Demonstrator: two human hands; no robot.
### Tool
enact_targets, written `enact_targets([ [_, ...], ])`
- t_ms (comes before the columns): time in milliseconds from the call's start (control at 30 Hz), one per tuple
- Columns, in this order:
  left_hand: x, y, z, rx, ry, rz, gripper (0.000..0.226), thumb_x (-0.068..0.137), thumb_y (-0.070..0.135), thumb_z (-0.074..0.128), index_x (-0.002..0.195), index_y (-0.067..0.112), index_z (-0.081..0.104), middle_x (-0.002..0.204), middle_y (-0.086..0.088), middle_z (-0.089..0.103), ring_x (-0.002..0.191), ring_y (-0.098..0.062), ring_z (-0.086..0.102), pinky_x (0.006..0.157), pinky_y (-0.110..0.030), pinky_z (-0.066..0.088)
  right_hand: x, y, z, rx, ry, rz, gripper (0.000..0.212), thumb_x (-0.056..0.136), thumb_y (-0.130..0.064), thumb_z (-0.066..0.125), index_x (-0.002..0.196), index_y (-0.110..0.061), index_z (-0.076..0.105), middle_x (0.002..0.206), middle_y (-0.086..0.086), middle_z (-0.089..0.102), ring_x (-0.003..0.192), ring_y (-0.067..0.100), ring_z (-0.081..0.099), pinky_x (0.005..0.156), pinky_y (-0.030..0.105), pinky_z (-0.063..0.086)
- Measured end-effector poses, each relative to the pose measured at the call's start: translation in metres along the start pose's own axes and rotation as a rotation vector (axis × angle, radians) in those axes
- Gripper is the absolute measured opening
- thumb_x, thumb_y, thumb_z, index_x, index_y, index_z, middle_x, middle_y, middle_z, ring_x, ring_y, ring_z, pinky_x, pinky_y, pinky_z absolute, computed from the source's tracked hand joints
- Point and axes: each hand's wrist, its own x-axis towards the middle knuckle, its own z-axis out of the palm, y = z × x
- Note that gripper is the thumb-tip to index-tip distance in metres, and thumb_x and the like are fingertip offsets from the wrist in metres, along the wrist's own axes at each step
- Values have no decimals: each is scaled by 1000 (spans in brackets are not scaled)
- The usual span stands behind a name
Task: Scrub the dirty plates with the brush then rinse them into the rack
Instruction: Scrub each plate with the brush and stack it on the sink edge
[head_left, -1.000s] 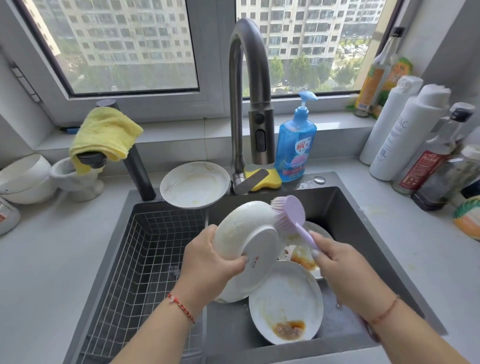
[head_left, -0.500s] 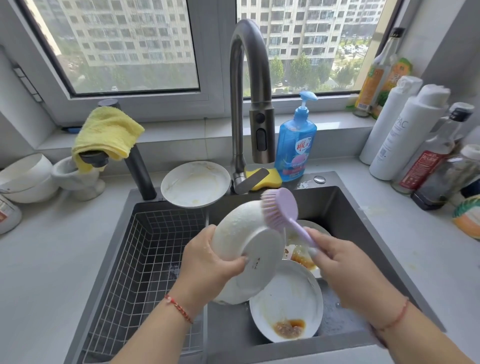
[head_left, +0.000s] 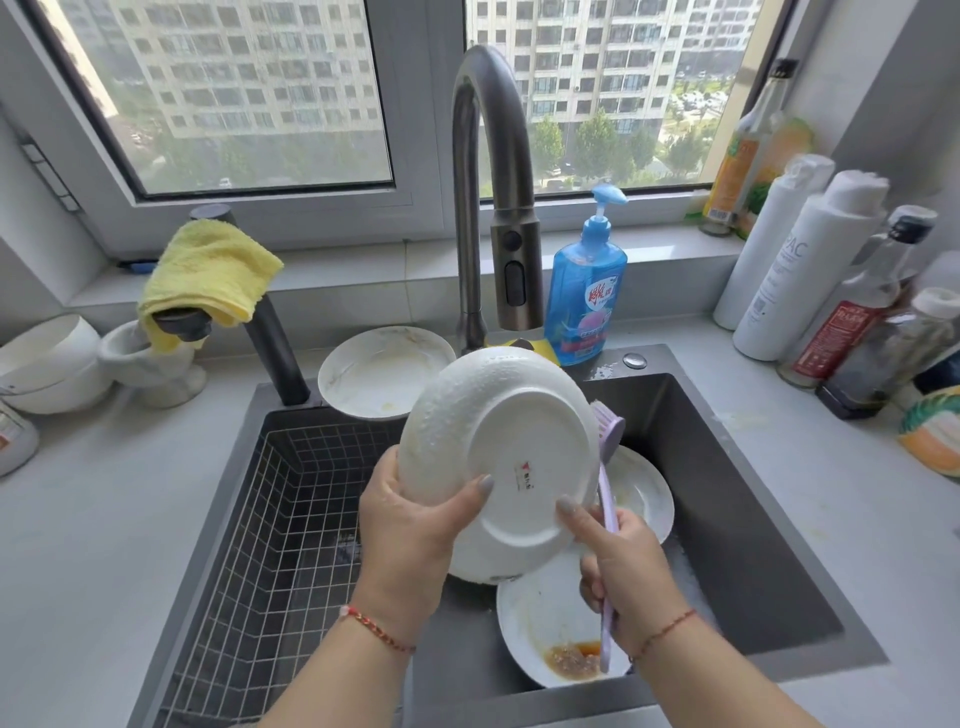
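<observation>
Four white plates: one plate (head_left: 498, 457) held up over the sink (head_left: 727, 493), underside showing, left hand (head_left: 410, 525) gripping its rim; two soiled plates (head_left: 550, 623) below; one on the ledge (head_left: 384, 371). Right hand (head_left: 623, 561) curls around one lilac brush (head_left: 609, 467), thumb touching the plate. White bottle (head_left: 800, 270) reads "PAC".

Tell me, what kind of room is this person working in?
Most likely a home kitchen in a flat well above the ground. A dark sink with a tall tap holds dirty plates, dish soap stands behind it, sauce bottles line the counter, and apartment blocks show through the window.
</observation>
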Motion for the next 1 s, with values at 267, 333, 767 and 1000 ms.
enact_targets([
  [267, 6, 2, -13, 69, -125, -118, 76, 40, 31, 93, 106, 15, 61, 97, -6, 74, 94, -31, 72, 82, -54, 59, 13, -27, -28, -427, 2, -215, 66, 57, -34, 89, 107, -16, 50, 92, 11, 64, 71, 27, 65, 59, 45, 57],
  [333, 9, 7, -16, 144, -206, -148, 76, 40, 33, 93, 106, 13, 61, 96, -6, 74, 92, -31, 72, 81, -55, 59, 19, -39, -34, -530, -45, -244, 66, 55, -29, 90, 107, -19, 51, 97, 9, 65, 83, 24, 67, 65, 35, 57],
  [767, 16, 16, -14, 545, -270, -44, 45, 56, 12, 95, 89, 16, 65, 85, 0, 72, 78, -15, 71, 66, -30, 60, 14, -59, -35, -710, 14, -423, 17, 88, -28, 64, 104, -21, 63, 78, -4, 65, 45, 2, 52, 41, 18, 39],
  [1000, 16, 12, -22, 560, -124, 6, 40, 61, 9, 91, 88, 19, 63, 84, 4, 68, 76, -7, 66, 58, -17, 51, -12, -36, -38, -626, -10, -258, 34, 101, -26, 40, 131, -35, 54, 60, 7, 64, 34, 9, 37, 37, 22, 38],
])
